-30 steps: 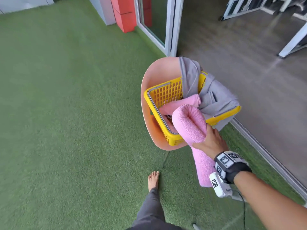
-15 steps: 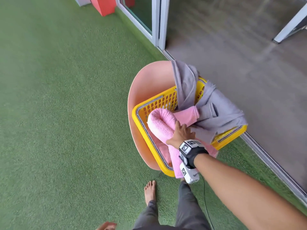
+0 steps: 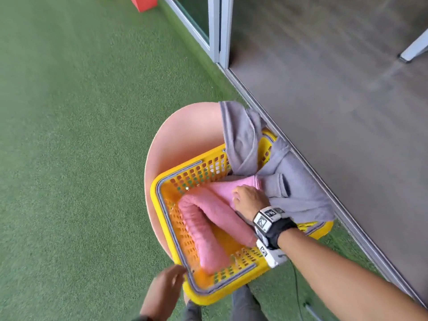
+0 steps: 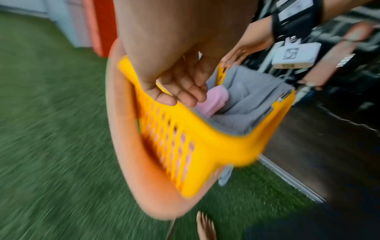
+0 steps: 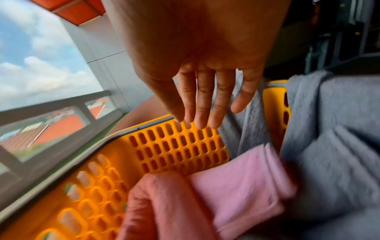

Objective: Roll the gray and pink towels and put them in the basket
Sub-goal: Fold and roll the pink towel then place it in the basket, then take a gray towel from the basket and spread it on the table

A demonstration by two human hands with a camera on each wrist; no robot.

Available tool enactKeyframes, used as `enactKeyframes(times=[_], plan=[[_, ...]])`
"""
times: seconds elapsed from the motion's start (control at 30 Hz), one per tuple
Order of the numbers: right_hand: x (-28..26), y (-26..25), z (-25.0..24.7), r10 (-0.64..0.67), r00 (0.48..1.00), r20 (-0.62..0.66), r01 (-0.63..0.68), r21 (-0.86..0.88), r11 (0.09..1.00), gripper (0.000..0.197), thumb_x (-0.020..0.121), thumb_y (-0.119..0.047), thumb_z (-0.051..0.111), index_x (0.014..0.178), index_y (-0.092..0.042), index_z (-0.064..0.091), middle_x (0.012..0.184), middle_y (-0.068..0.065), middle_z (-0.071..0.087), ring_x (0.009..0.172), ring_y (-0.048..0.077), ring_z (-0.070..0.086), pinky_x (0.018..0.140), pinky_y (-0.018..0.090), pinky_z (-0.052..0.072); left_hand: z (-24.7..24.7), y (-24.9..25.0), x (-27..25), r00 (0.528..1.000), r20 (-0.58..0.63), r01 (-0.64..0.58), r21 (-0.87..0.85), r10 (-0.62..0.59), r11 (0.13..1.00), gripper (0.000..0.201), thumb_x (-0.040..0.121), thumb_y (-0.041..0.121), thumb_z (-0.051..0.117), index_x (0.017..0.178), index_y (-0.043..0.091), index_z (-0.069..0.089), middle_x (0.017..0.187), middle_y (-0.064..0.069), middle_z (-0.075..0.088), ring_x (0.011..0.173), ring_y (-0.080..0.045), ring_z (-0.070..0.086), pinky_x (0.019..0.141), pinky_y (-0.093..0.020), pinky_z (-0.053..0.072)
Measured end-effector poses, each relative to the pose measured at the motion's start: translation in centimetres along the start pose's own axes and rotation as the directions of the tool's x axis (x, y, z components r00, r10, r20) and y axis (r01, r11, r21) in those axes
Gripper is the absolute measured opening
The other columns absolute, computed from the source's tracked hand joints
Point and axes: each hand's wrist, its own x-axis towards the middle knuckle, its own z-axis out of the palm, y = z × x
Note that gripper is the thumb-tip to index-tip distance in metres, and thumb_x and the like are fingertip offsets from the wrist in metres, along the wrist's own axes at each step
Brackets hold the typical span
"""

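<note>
Green artificial turf (image 3: 69,158) fills the left of the head view, where a pale pink chair (image 3: 176,135) is seen from above with a yellow perforated basket (image 3: 166,230) resting on its seat. At the bottom edge, the left hand (image 3: 165,290) is shown blurred just beside the basket's near corner; contact cannot be told from this view. The left wrist view (heavily motion-blurred) shows what the head view does not: the left hand (image 4: 180,87) is held over the basket rim with fingers loosely extended and nothing held in them, and whether they touch the rim stays unclear.

Inside the basket, a rolled pink towel (image 3: 208,230) is laid bent, one end at the near wall, the bend toward the left wall. A second, flatter pink piece lies toward the far right corner. The right hand (image 3: 251,200) is placed on this pink cloth in the head view, its fingers hidden beneath the knuckles. The right wrist view reveals them: the right hand (image 5: 205,97) is spread nearly flat, fingers straight and slightly parted, grasping nothing, above the pink towel (image 5: 216,194).

To the right, a gray towel (image 3: 291,181) is draped unrolled over the basket's far right corner, partly inside and partly hanging outside. Beyond it, a metal door track and dark flooring (image 3: 335,89) are seen.
</note>
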Motion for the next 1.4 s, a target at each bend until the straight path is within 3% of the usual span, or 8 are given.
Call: enactKeyframes(times=[0.2,0.43,0.6,0.83,0.97,1.13,1.3,1.4], plan=[[8.3,3.8,-6.2,-0.201,0.98,0.001,0.19,-0.331,0.924,0.027,0.086,-0.016,0.052,0.109,-0.026,0.063,0.115,-0.004,0.062,0.112,0.022,0.052,0.09,0.036,0.036,-1.6,17.5,16.1,0.992,-0.058,-0.116,-0.11,0.111,0.987,0.026,0.091,0.01,0.047,0.098,0.015,0.07,0.1,0.0,0.07,0.089,-0.018,0.064,0.071,-0.023,0.042],[14.7,4.9,-6.7,-0.265,0.949,0.169,0.314,-0.507,0.803,0.033,0.09,-0.029,0.059,0.121,-0.017,0.057,0.124,0.003,0.053,0.117,0.027,0.053,0.087,0.036,0.044,2.8,23.1,30.4,0.997,-0.07,0.017,-0.153,-0.028,0.988,0.028,0.087,0.009,0.047,0.112,0.006,0.061,0.112,-0.019,0.065,0.105,-0.037,0.058,0.085,-0.04,0.045],[15.8,6.0,-5.3,-0.261,0.953,0.154,0.302,-0.547,0.781,0.033,0.096,-0.004,0.039,0.122,-0.008,0.058,0.121,0.007,0.055,0.113,0.029,0.055,0.078,0.035,0.049,5.4,22.5,33.1,0.996,-0.086,0.026,-0.103,-0.035,0.994,0.035,0.087,0.025,0.039,0.112,0.01,0.06,0.116,-0.017,0.062,0.107,-0.039,0.057,0.086,-0.044,0.048],[15.7,7.8,-5.7,-0.325,0.922,0.211,0.387,-0.553,0.738,0.027,0.095,-0.016,0.047,0.119,-0.015,0.062,0.124,0.004,0.054,0.121,0.028,0.044,0.086,0.036,0.043,5.8,21.9,31.6,0.96,-0.264,-0.027,-0.409,-0.09,0.912,0.022,0.086,0.026,0.049,0.091,0.014,0.067,0.087,-0.009,0.071,0.084,-0.028,0.063,0.075,-0.038,0.048],[14.9,7.6,-8.5,-0.422,0.877,0.229,0.474,-0.548,0.689,0.022,0.093,-0.022,0.05,0.104,-0.023,0.069,0.11,-0.002,0.064,0.117,0.023,0.042,0.093,0.04,0.03,3.0,22.4,28.0,0.916,-0.394,-0.163,-0.525,-0.068,0.835,0.007,0.088,0.013,0.058,0.083,0.01,0.062,0.068,0.003,0.058,0.061,-0.006,0.043,0.062,-0.029,0.037],[13.7,5.9,-16.9,-0.397,0.917,-0.045,0.394,-0.061,0.917,0.019,0.092,-0.021,0.053,0.075,-0.013,0.059,0.073,0.011,0.059,0.077,0.03,0.053,0.075,0.033,0.041,-6.2,27.9,27.1,0.849,-0.527,-0.352,-0.523,0.03,0.776,0.009,0.088,0.022,0.05,0.081,0.022,0.055,0.063,0.009,0.051,0.056,-0.001,0.04,0.058,-0.027,0.036],[11.3,4.4,-27.4,-0.278,0.871,-0.406,0.399,0.251,0.882,0.02,0.092,-0.028,0.058,0.088,-0.01,0.064,0.069,0.004,0.06,0.071,0.023,0.05,0.063,0.03,0.036,-17.3,37.3,25.6,0.762,-0.612,-0.517,-0.382,0.21,0.766,0.012,0.096,0.014,0.051,0.085,0.014,0.057,0.066,0.007,0.051,0.062,-0.008,0.039,0.055,-0.018,0.035],[8.6,4.8,-33.6,-0.18,0.782,-0.596,0.437,0.319,0.841,0.022,0.091,-0.028,0.059,0.08,-0.009,0.06,0.068,0.006,0.056,0.069,0.016,0.042,0.064,0.028,0.039,-22.9,43.8,23.8,0.704,-0.625,-0.587,-0.245,0.338,0.772,0.012,0.094,0.018,0.051,0.085,0.014,0.059,0.068,-0.005,0.06,0.064,-0.023,0.047,0.059,-0.03,0.039]])
